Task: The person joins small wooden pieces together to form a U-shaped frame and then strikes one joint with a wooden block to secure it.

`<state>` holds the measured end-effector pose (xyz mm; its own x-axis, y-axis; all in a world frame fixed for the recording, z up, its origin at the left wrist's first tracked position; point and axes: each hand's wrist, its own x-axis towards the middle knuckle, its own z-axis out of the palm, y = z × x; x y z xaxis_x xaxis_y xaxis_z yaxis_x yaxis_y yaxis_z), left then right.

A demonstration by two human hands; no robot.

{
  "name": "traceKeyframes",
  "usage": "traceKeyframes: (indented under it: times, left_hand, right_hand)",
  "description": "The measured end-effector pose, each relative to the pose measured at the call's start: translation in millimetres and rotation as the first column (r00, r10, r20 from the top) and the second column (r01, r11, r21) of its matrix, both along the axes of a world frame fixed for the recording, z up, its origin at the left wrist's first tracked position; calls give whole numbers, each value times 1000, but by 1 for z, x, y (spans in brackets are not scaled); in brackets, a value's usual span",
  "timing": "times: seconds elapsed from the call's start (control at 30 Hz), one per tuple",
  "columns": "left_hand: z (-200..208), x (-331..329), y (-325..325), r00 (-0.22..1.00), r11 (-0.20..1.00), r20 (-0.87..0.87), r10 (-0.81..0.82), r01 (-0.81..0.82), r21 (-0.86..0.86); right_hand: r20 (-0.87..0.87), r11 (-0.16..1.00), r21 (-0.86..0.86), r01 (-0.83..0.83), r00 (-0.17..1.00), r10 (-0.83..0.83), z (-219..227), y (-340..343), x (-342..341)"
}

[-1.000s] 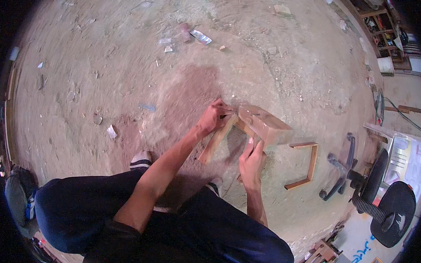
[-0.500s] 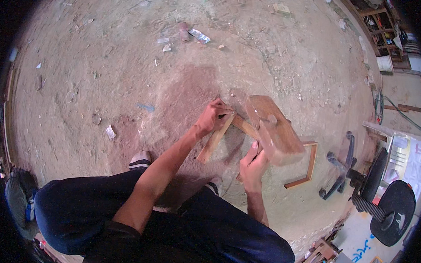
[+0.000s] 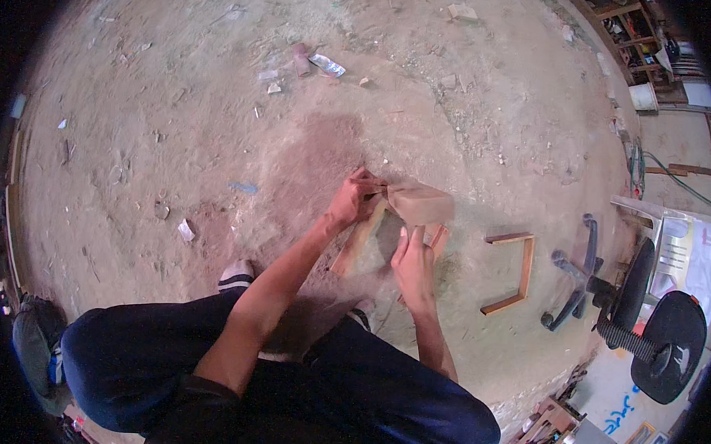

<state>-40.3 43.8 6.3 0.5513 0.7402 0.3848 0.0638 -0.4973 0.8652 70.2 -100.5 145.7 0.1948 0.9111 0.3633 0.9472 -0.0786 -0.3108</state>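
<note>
A wooden mallet [image 3: 423,205] is gripped in my right hand [image 3: 415,265], its fingers wrapped round the handle. The block-like mallet head, smeared by motion, lies low over a corner of a wooden frame [image 3: 356,245], close to my left fingertips. My left hand [image 3: 358,197] is closed at that same corner, with thumb and fingers pinched together. Whether a small piece sits in the pinch as well cannot be made out. The frame's strips run down toward my feet, and the mallet and right hand hide part of it.
On the dirt floor to the right lies a three-sided wooden frame [image 3: 523,279]. Beyond it are a dark chair base [image 3: 577,273] and a black round-cornered pad [image 3: 668,349]. Farther off lie a silver foil strip [image 3: 327,65] and scraps. A white bucket [image 3: 643,97] stands far right.
The mallet head has swung down and left, from raised near my view onto the frame corner. My right hand has shifted slightly left and lower; my left hand keeps its place at the corner.
</note>
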Motion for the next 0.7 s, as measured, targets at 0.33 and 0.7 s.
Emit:
traceKeyframes:
  times: [0.33,0.7]
  left_hand:
    - [-7,-9,2,998,1000,-56,19,-18,5]
    - [-7,-7,-1,999,997,25,-23,25,-80]
  right_hand:
    - [-360,943,-243,229,881,-306,5,-6,1]
    - [-303,994,-69,84,948,-101,13,-3,-17]
